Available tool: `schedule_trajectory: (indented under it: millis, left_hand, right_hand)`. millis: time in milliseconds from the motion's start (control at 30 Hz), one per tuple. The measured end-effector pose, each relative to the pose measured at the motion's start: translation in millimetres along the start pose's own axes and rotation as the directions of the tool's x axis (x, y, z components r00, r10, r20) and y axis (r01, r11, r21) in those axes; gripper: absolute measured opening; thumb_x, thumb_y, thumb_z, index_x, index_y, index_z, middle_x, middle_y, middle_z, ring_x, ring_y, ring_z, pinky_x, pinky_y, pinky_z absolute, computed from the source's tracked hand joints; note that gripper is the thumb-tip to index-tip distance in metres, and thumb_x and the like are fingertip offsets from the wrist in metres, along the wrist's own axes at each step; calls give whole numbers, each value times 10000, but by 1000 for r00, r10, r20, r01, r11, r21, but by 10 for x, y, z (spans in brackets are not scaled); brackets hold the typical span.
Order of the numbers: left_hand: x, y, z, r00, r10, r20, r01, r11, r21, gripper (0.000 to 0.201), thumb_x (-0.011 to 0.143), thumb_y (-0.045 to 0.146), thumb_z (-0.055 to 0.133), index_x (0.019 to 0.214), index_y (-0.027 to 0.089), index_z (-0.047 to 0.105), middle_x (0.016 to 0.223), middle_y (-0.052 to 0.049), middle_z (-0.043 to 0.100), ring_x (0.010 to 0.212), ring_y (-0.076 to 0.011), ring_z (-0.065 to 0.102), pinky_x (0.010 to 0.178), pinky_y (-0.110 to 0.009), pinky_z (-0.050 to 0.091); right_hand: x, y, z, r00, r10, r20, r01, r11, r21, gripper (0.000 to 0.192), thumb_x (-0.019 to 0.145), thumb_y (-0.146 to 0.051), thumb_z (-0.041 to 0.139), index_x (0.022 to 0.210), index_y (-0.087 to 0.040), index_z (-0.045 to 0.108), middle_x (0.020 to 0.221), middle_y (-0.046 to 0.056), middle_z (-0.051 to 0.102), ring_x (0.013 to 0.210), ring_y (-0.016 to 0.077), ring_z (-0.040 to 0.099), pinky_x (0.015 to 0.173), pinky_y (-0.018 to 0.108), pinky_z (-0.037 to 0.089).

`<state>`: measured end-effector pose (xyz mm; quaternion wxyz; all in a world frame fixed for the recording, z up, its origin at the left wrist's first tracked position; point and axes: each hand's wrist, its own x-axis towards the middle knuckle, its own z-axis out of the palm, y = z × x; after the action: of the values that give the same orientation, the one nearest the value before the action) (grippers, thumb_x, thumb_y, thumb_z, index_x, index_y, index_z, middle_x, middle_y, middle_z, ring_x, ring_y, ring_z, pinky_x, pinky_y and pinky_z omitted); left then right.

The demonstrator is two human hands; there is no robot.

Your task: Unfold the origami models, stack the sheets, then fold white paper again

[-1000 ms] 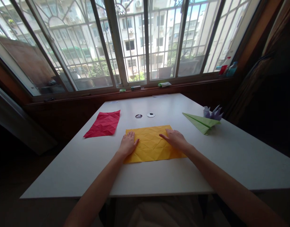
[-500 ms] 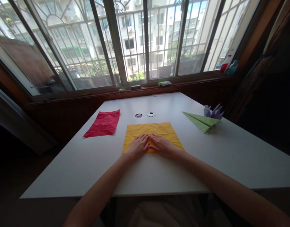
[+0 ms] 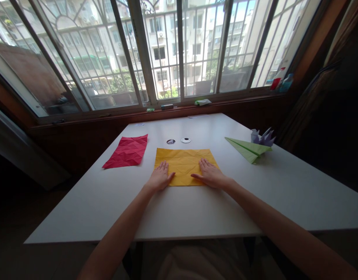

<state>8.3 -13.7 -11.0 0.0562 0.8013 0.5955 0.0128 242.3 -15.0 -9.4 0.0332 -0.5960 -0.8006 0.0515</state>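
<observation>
Both hands, left and right, lie flat and open on the creased yellow paper sheet on the white tabletop; uneven pressure could skew it.

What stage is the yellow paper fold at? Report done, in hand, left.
Done: the yellow sheet lies flat and creased on the white table; a green paper plane and purple folded piece sit finished at right. In hand: left hand and right hand press its near edge. Left: the red sheet lies untouched.
</observation>
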Motion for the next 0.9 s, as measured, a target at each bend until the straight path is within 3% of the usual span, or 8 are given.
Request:
schedule_trajectory:
  millis: [267,333,433,533,600,667,767,900]
  left_hand:
    - [-51,-108,-24,983,-179,-39,180,984,11,699,873,508,228,1345,-7,253,1429,-207,197,1333,-282,178,1062,-423,198]
    - [-64,-88,-29,976,-191,-100,194,981,21,665,873,489,267,1322,0,305,1409,-220,253,1316,-294,228,1052,-443,211]
    - [-79,-28,-53,955,-114,-274,123,992,15,585,860,459,357,1274,48,394,1365,-211,355,1273,-295,323,1037,-449,246]
    - [-100,72,-83,922,107,-371,-128,991,-33,467,867,404,378,1246,139,443,1344,-132,421,1222,-234,410,1014,-375,322]
    - [-119,159,-79,899,287,-330,-327,942,-72,416,887,354,338,1246,175,450,1344,-85,432,1219,-183,418,1014,-316,335]
    - [-131,245,-46,884,399,-245,-433,895,-106,427,902,334,289,1275,176,421,1365,-74,405,1263,-163,359,1044,-314,296]
    - [-118,319,25,915,390,-107,-401,908,-122,489,908,368,240,1344,158,315,1426,-79,287,1325,-177,232,1080,-370,217]
    - [-33,250,75,961,270,-60,-274,958,-80,526,905,393,203,1372,154,250,1457,-63,199,1348,-180,146,1093,-385,162]
  right_hand:
    - [1,64,-36,982,189,-10,-190,980,-61,973,745,-715,276,1342,53,264,1412,244,239,1318,318,204,1066,382,201]
    - [6,61,-40,975,218,-53,-221,972,-74,924,768,-676,301,1330,57,288,1397,246,274,1304,318,244,1057,387,222]
    - [27,61,-44,963,207,-174,-224,971,-80,793,807,-566,370,1305,50,335,1362,245,345,1275,317,308,1042,408,249]
    - [46,34,-48,940,50,-337,-78,995,-67,558,851,-343,385,1290,0,379,1342,205,401,1254,280,355,1038,408,270]
    - [38,-26,-37,920,-114,-376,111,993,-31,464,867,-249,328,1277,-49,412,1319,168,446,1233,242,395,1028,393,301]
    - [8,-119,-6,902,-276,-333,305,952,35,457,890,-275,282,1279,-77,418,1313,150,460,1228,219,408,1021,380,327]
    - [-53,-260,60,872,-441,-212,473,872,129,608,880,-477,284,1337,-79,331,1384,150,360,1287,221,317,1046,383,297]
    - [-65,-272,96,906,-415,-80,423,894,146,815,810,-645,259,1372,-55,254,1434,174,233,1331,254,197,1084,415,194]
